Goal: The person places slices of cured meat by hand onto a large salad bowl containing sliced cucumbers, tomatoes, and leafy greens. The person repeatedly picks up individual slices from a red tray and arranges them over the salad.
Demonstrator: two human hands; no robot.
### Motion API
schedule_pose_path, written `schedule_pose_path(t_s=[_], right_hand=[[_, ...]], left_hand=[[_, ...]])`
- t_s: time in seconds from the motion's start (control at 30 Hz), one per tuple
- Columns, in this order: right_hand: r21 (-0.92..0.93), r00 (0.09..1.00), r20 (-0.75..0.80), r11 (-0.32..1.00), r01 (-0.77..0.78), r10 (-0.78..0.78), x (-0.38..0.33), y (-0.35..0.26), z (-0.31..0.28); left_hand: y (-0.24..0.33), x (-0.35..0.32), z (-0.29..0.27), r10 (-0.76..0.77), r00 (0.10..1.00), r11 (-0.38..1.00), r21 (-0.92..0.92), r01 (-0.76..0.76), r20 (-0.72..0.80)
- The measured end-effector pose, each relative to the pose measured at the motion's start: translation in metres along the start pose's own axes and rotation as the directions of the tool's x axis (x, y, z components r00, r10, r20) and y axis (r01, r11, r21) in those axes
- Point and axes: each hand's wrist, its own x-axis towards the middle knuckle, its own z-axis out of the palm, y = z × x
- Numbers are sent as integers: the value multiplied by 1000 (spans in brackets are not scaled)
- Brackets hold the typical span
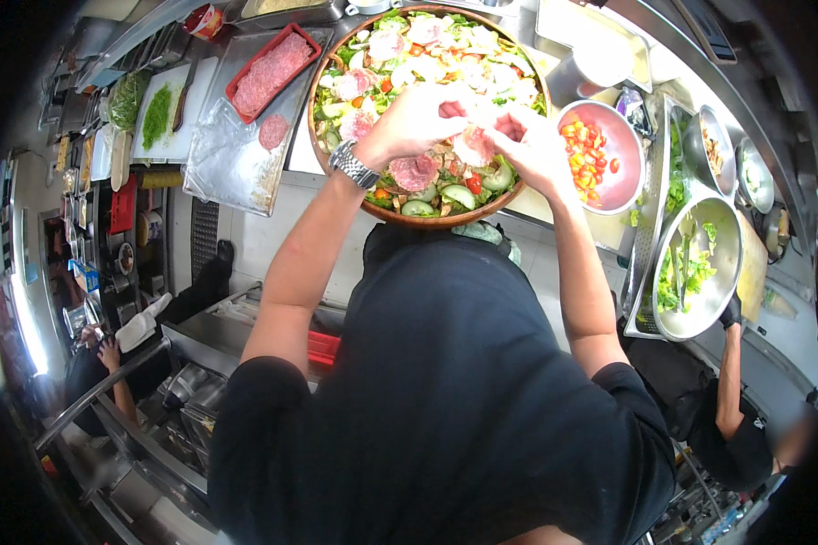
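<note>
1. Two hands, the left hand (420,116) and the right hand (529,143), met over the wooden salad bowl (336,163), fingers pinched together on one salami slice (473,145).
2. Left of the bowl sat a red tray (238,89) of salami.
3. Right of it stood a metal bowl (629,173) of chopped peppers.

Bright overhead kitchen light, glare on steel (rim dark, edges bent by fisheye), slightly soft.

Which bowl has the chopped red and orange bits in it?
The round metal bowl just right of the big wooden salad bowl; the other metal bowls hold green leaves.
</note>
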Motion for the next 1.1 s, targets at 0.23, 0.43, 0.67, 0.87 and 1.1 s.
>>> schedule_pose_path(t_s=[0.23, 0.43, 0.67, 0.87, 1.1], right_hand=[[13, 999, -30, 999, -45, 45, -11, -4, 20], [-31, 993, -69, 995, -95, 92, -13, -2, 17], [54, 991, -115, 996, 75, -69, -10, 3, 16], [-16, 996, 54, 997, 73, -72, -6, -7, 13], [-112, 993, 118, 994, -17, 30, -2, -6, 14]], left_hand=[[5, -10, 3, 49, 972, 971, 238, 7, -228], [13, -39, 48, 354, 925, 740, 645, -188, -136], [-1, -39, 63, 241, 953, 803, 590, -88, -186], [-3, -40, 60, 239, 956, 758, 648, -75, -170], [-11, -41, 63, 288, 936, 740, 668, -83, -203]])
